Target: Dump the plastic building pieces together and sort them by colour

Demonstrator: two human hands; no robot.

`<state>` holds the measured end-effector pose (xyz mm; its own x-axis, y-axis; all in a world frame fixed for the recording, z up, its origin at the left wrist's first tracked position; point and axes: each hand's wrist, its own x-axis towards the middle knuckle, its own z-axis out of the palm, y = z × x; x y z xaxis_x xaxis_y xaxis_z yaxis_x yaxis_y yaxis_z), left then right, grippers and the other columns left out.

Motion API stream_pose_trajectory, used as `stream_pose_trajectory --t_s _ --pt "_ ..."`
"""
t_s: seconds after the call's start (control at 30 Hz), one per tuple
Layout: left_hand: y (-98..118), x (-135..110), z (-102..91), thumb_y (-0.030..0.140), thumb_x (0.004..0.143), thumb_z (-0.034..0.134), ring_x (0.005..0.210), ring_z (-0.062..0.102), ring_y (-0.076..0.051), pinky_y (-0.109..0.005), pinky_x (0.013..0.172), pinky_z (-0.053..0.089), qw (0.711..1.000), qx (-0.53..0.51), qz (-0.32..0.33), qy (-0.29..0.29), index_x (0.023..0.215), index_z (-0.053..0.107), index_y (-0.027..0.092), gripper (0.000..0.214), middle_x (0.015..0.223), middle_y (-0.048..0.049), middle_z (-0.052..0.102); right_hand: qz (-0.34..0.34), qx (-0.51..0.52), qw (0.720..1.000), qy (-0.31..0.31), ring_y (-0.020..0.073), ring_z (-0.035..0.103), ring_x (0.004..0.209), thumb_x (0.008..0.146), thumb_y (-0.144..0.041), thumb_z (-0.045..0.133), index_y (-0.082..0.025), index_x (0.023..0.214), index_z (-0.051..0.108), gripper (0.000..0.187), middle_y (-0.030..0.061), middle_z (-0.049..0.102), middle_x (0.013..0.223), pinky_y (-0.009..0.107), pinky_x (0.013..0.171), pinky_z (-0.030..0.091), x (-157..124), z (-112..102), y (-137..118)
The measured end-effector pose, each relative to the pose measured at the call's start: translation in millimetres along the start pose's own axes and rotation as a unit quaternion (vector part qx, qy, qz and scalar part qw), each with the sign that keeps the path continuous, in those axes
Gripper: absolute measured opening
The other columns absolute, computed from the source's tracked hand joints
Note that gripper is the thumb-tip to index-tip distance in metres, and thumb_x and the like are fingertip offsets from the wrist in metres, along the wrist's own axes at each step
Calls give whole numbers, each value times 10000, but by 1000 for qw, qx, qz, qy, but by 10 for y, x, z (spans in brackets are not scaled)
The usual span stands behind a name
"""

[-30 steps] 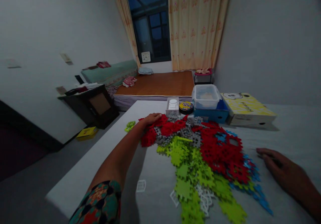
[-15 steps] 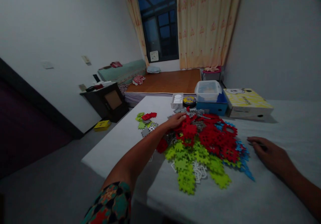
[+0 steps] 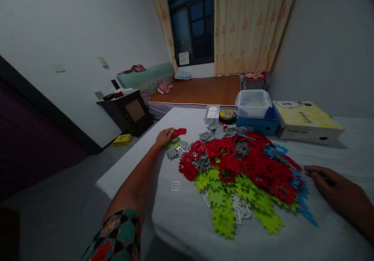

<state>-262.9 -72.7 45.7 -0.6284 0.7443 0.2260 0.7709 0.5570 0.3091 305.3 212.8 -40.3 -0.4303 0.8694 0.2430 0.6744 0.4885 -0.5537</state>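
Note:
My left hand (image 3: pixel 164 137) is over a small group of toothed plastic building pieces on the left of the white-covered table. Its fingers are bent down and together, partly hiding the green pieces (image 3: pixel 176 143); what is under the fingertips is hidden. Beside it lie a red toothed strip (image 3: pixel 179 132) and grey pieces (image 3: pixel 173 153). My right hand (image 3: pixel 333 185) rests at the right of the big pile, loosely curled with thumb and forefinger apart, near the blue pieces (image 3: pixel 300 187). That pile mixes red pieces (image 3: pixel 263 169), lime-green pieces (image 3: pixel 223 218) and white pieces (image 3: pixel 240 209).
Behind the pile stand a small white box (image 3: pixel 212 115), a round yellow-and-black tin (image 3: pixel 228 116), a clear tub (image 3: pixel 253 103) on a blue box (image 3: pixel 257 125), and a yellow patterned box (image 3: pixel 306 117). One white square piece (image 3: pixel 175 186) lies near the table's left front edge.
My left hand has moved left, from the big pile to the small group of pieces. My right hand keeps its place beside the blue pieces. The camera view has shifted a little.

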Motion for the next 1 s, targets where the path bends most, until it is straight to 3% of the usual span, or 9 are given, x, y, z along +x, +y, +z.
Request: stream_pose_trajectory --t_s 0.17,0.3,0.57,0.63,0.7,0.77,0.87,0.93,1.0 --pt "309 -43 394 478 988 309 1188 585 -209 -344 1066 417 993 -94 71 -33 1212 660 187 508 1250 -71 672 3 -4 1000 0 291 698 896 765 -541 485 -287 1024 711 427 48 741 1066 402 731 533 -14 -9 -74" --pt "675 -134 559 430 1004 262 1161 597 -203 -331 1037 445 981 -158 108 -39 1204 657 165 516 1233 -59 682 -12 12 1000 0 257 692 893 805 -487 466 -229 1038 705 422 74 744 1038 371 785 519 -55 -42 -228" --pt "1362 -167 594 414 998 288 1039 640 -218 -341 938 495 966 -229 118 -12 1119 694 162 494 1078 -49 733 -32 78 995 59 233 689 831 857 -434 459 -204 1041 693 376 86 730 1006 381 785 535 -59 -44 -316" --pt "1495 -104 566 389 993 305 1102 620 -227 -352 978 473 963 -242 117 11 1129 693 162 470 1120 -55 724 -62 71 991 98 245 676 879 880 -405 446 -195 1057 685 364 104 717 1044 410 817 530 -95 -95 -488" --pt "1595 -33 522 368 991 306 1160 595 -232 -361 1016 450 960 -253 115 34 1133 692 155 464 1160 -65 714 -156 48 980 111 264 648 963 900 -363 444 -198 1060 684 332 113 711 1054 447 873 507 -215 -145 -829" --pt "1641 16 467 354 991 292 1198 579 -231 -363 1043 433 958 -260 111 47 1144 687 142 473 1198 -74 701 -312 47 947 52 252 620 1045 926 -304 436 -218 1071 680 296 98 710 1077 446 935 476 -434 -146 -1301" --pt "1576 -17 372 356 991 273 1204 587 -224 -360 1057 429 958 -262 106 44 1145 687 128 497 1209 -81 699 -506 32 857 -86 231 542 1213 952 -305 459 -230 1187 641 306 77 677 1215 432 1032 404 -851 1 -2006" --pt "1449 -137 300 376 989 272 1195 597 -225 -365 1063 430 961 -256 103 33 1126 696 124 511 1190 -82 708 -594 14 792 -141 236 459 1319 949 -399 492 -251 1258 606 361 58 618 1336 458 1106 316 -1064 169 -2311" --pt "1281 -331 216 405 987 273 1198 597 -226 -373 1074 424 963 -247 101 20 1123 698 128 525 1185 -82 711 -639 -3 751 -164 246 405 1369 933 -470 510 -257 1274 597 411 52 570 1403 483 1136 253 -1146 332 -2437"
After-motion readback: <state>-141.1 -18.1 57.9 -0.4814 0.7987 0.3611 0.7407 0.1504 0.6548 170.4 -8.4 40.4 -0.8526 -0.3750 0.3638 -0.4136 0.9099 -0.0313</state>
